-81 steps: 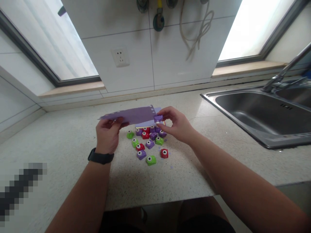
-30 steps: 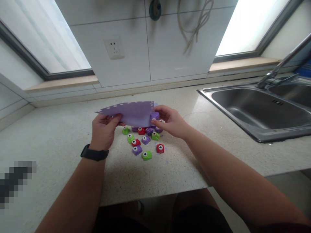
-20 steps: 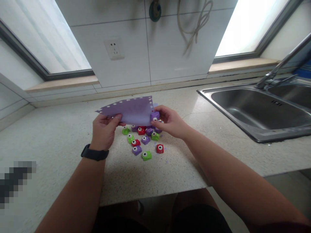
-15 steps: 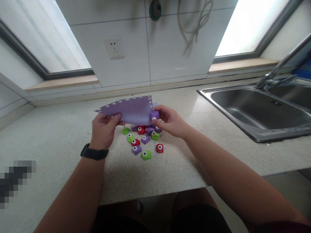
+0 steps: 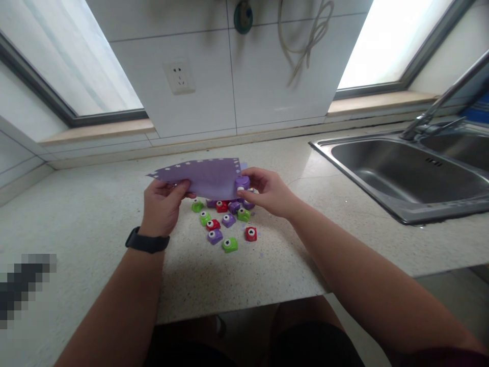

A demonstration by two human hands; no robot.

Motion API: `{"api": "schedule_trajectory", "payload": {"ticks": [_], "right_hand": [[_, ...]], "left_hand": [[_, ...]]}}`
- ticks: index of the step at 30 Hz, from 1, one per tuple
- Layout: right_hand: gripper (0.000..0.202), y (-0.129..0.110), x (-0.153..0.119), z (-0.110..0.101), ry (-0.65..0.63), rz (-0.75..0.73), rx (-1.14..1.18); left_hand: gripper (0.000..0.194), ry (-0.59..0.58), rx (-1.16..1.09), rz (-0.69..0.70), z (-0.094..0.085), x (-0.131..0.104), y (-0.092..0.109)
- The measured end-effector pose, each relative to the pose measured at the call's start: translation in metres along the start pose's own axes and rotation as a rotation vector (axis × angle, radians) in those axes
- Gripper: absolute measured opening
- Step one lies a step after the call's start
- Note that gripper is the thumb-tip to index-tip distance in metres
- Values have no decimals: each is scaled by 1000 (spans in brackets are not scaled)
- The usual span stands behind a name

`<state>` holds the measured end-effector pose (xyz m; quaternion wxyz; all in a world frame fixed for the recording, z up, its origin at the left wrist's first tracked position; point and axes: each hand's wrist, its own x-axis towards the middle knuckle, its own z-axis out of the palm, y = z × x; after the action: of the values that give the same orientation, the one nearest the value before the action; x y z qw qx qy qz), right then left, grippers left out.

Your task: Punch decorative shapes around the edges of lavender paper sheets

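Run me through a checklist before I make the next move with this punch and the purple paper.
1. Left hand has the purple paper: ok, thumb over its near side.
2. Right hand has the purple punch: ok, between thumb and fingers.
3. Punch at the paper's edge: ok, it sits at the right-hand edge.
4. Edge fully inside the punch's slot: cannot tell, the slot is hidden.
5. Paper flat: not ok, it bows between the hands.
6. All loose punches in full view: not ok, the paper covers part of the group on the counter.
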<state>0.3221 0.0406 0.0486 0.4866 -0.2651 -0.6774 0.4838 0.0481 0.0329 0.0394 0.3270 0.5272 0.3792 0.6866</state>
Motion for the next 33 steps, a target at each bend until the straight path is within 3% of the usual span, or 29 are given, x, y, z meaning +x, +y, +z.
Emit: {"api": "schedule_trajectory", "payload": {"ticks": [33], "right_hand": [[37,-4,-2,2,26,7,-73]], "left_hand": [[22,36,17,-14,1,-1,1]]}}
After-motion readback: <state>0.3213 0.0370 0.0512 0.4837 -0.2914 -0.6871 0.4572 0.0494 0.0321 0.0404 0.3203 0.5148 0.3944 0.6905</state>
